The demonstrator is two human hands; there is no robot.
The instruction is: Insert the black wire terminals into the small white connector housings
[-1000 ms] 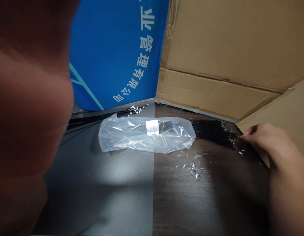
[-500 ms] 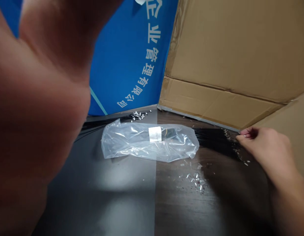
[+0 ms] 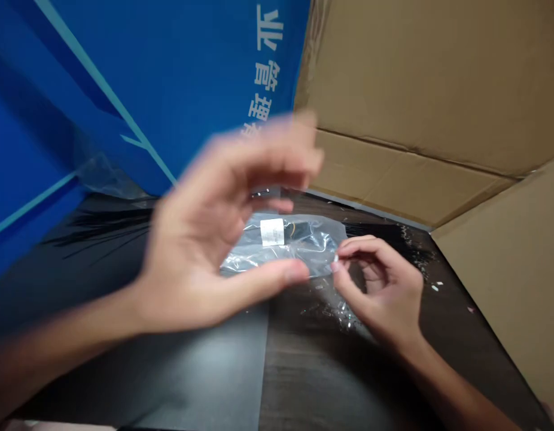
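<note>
My left hand (image 3: 200, 239), smeared by motion, hangs over the table with its thumb well apart from the curled fingers and nothing between them. To its right, my right hand (image 3: 384, 287) pinches a small white piece (image 3: 335, 258) between thumb and forefinger; whether a wire is attached cannot be seen. Behind both hands lies a clear plastic bag (image 3: 322, 239) with a white label (image 3: 271, 232) and something dark inside; my left hand hides its left part. A bundle of thin black wires (image 3: 380, 231) runs out behind the right hand, with small pale bits at its ends.
Small clear bits (image 3: 344, 314) lie scattered on the dark table (image 3: 313, 371) below the bag. More thin black wires (image 3: 106, 224) spread at the left. A blue printed panel (image 3: 169, 78) and cardboard (image 3: 429, 78) stand along the back.
My left hand has moved from close before the camera to the middle, over the bag. My right hand has come left from the wire ends to the bag's right end, still pinching.
</note>
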